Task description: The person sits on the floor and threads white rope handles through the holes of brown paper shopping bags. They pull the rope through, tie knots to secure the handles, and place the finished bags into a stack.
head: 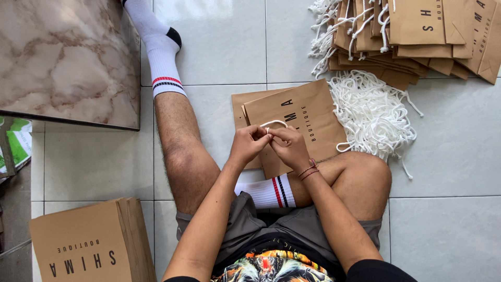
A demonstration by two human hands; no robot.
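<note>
At frame centre, the left hand and right hand pinch a thin white cord, soft and limp, over the light, creasable brown paper bag on the floor.

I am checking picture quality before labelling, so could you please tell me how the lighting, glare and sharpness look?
Head view: bright, even daylight; soft glare on the glossy white floor tiles at top; both hands and the flat brown paper bag are sharp; short soft shadows under the legs; no noticeable blur.
</note>
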